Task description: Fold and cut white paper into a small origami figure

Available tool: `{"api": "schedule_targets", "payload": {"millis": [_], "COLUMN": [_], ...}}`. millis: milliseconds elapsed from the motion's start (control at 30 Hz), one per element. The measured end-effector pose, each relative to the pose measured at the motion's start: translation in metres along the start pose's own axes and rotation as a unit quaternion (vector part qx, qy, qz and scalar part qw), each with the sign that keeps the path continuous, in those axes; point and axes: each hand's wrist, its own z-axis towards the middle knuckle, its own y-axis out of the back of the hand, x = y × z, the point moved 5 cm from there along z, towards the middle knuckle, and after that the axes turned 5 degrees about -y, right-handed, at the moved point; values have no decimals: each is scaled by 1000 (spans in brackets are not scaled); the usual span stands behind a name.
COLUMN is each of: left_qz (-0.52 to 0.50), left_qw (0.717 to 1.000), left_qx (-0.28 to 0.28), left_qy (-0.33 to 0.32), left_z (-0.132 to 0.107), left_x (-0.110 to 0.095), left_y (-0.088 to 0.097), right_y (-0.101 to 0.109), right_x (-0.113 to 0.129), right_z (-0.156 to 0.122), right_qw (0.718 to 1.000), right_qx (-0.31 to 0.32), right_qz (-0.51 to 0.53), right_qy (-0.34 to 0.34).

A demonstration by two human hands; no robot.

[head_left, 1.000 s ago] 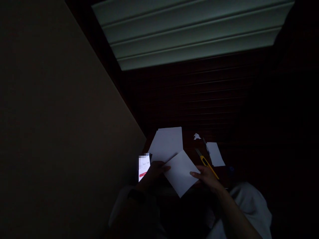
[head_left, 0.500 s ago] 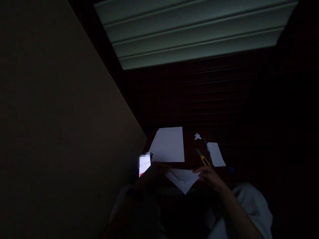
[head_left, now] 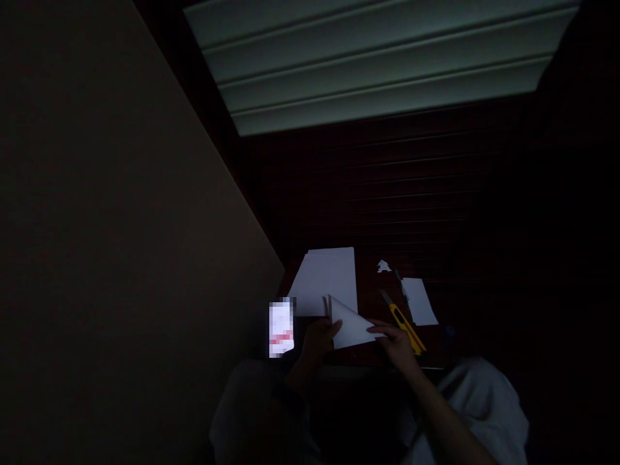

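Observation:
A folded sheet of white paper, triangular in outline, is held between both hands above the front of the dark table. My left hand is closed on its left side, the thumb lying on the face of the paper. At the right corner my right hand pinches it between thumb and fingers. Just beyond the right hand lies a yellow utility knife, its blade pointing away to the left. The paper's upper tip overlaps a stack of white sheets behind it.
A lit phone with a blurred screen is at the left edge. Small paper scraps lie at the back, with a pen beside a smaller white sheet on the right. A wall rises close on the left.
The folded paper has been turned, so its point now faces up and left instead of toward me. My left hand has shifted right and down, uncovering the phone and more of the knife.

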Motion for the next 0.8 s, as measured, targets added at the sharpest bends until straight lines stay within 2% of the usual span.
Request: {"api": "schedule_targets", "payload": {"millis": [100, 200, 333, 433, 500, 633, 800], "left_qz": [46, 110, 168, 109, 60, 20, -8], "left_qw": [998, 988, 964, 959, 968, 992, 995], "left_qx": [11, 49, 174, 239, 220, 95, 57], "left_qy": [-43, -95, -112, -102, -105, -85, -81], "left_z": [7, 9, 2, -6, -8, -8, -14], "left_x": [-11, -21, -21, -19, -18, -2, 17], "left_y": [9, 12, -11, -32, -40, -40, -45], "right_y": [-8, -9, -18, -28, -29, -23, -20], "right_x": [14, 29, 22, 7, -2, -11, -13], "right_z": [-9, -15, -13, -8, -5, -1, -2], "right_qw": [988, 972, 966, 964, 966, 963, 964], "right_qx": [104, 124, 125, 128, 96, 12, -23], "right_qz": [99, 180, 187, 193, 207, 249, 246], "right_qy": [-57, -82, -127, -131, -122, -107, -95]}}
